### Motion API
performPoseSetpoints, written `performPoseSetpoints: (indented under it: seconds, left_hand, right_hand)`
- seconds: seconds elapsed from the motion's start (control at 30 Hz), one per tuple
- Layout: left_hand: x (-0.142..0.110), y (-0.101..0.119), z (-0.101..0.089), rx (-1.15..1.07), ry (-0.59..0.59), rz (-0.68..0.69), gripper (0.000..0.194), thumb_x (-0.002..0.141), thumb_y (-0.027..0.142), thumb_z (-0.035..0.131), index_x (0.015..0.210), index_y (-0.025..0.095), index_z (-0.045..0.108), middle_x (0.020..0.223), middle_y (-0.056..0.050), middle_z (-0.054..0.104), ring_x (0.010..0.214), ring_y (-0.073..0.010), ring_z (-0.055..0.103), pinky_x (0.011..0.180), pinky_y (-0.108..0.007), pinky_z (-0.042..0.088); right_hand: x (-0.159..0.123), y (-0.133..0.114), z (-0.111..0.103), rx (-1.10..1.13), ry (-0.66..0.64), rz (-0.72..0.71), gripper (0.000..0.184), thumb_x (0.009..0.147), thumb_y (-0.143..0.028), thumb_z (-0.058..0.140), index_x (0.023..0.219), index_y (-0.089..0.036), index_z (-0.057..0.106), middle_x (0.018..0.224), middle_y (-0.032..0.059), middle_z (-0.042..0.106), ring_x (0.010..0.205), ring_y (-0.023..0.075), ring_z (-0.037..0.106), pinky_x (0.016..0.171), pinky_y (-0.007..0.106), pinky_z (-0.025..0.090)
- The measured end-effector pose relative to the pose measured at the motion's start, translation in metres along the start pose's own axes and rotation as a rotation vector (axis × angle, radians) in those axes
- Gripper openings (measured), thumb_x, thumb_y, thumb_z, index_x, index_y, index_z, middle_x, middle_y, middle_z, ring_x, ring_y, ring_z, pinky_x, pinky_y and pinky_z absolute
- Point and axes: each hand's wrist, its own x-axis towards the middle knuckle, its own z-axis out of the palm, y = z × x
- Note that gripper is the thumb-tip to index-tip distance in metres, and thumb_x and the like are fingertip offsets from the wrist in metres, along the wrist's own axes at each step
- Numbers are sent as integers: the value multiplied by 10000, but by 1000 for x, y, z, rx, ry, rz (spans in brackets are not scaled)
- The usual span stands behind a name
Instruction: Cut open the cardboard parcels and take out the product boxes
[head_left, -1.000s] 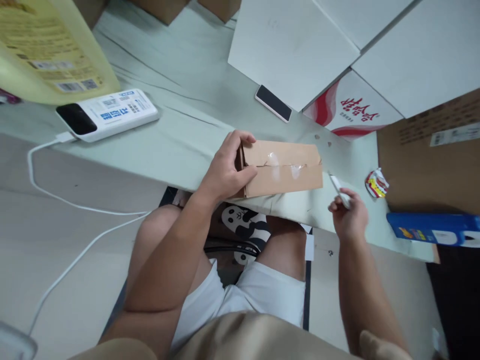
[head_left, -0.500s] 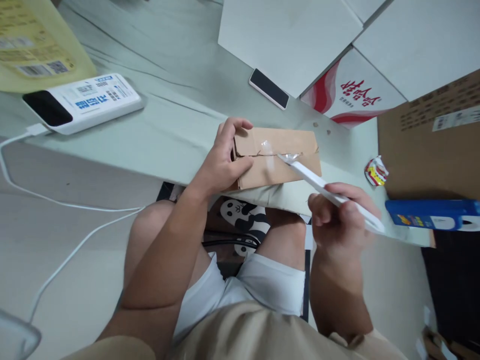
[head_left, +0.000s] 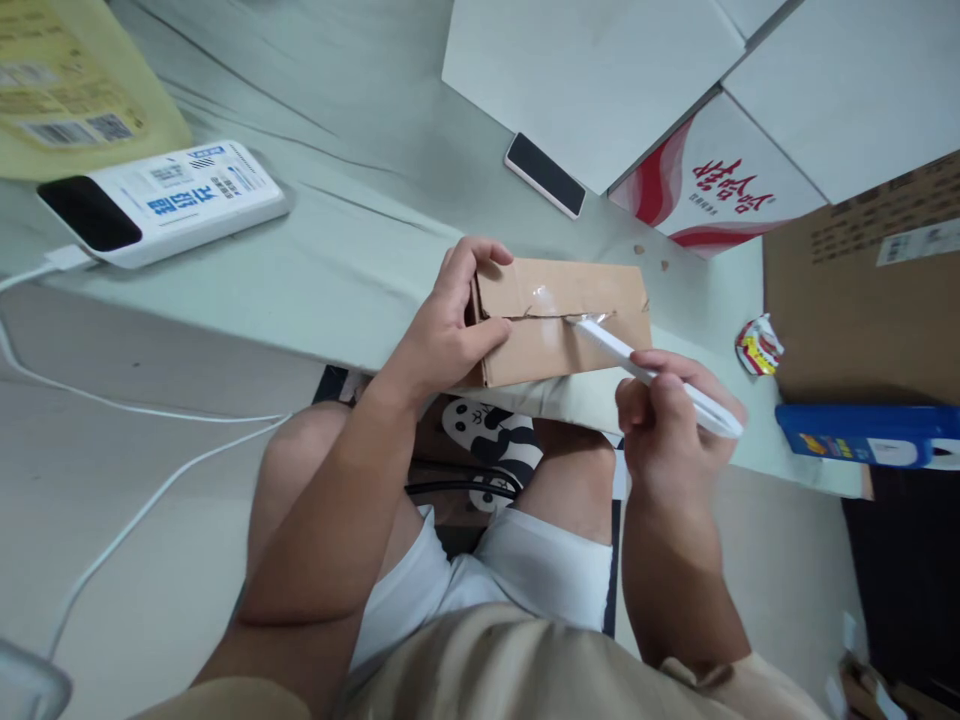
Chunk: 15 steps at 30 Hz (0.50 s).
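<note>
The box [head_left: 559, 348] lies at the near edge of the tabletop [head_left: 352, 275], its taped seam facing up. At its 9 o'clock end, the left hand [head_left: 452, 330] has a firm grip on it, thumb pressed on the top face and fingers over the far edge. The right hand [head_left: 675, 425], at the box's 4 o'clock, has its grip closed around a white cutter [head_left: 611, 346], whose tip points toward 10 o'clock and meets the seam beside the clear tape [head_left: 592, 320].

Seen from the box, a phone [head_left: 545, 176] lies at 12 o'clock and a red-and-white carton [head_left: 720, 185] stands at 2 o'clock. A crumpled wrapper [head_left: 759, 345] sits at 3 o'clock, with a blue pack [head_left: 855, 435] between 3 and 4. Between 9 and 10 are a power bank [head_left: 176, 200], plugged into a white cable [head_left: 187, 414], and a yellow jug [head_left: 75, 90] just beyond.
</note>
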Motion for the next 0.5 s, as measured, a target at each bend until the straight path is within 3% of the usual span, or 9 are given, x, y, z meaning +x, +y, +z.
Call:
performPoseSetpoints:
  seconds: [0.1,0.3,0.5]
  left_hand:
    - [0,0,0,-8,-4,8,522,727,134,656,1205,307,539,1126,-39,516,1088,-248,533,985,-425,502]
    - [2,-3,1,39,6,30,528,715,124,632,1204,296,532,1114,-37,523,1061,-235,545,960,-400,524]
    - [2,-6,0,28,10,20,525,736,158,667,1212,322,520,1077,-24,520,969,-208,557,886,-366,532]
  right_hand:
    - [9,2,-9,53,89,-21,163,879,-333,727,848,-194,805,476,-56,475,399,65,409,409,224,303]
    - [19,9,-24,90,115,-29,130,830,-299,734,790,-190,792,460,-56,478,389,67,415,405,223,310]
    - [22,11,-31,6,0,-16,115,868,-306,751,861,-205,805,517,-51,519,438,69,478,441,221,350]
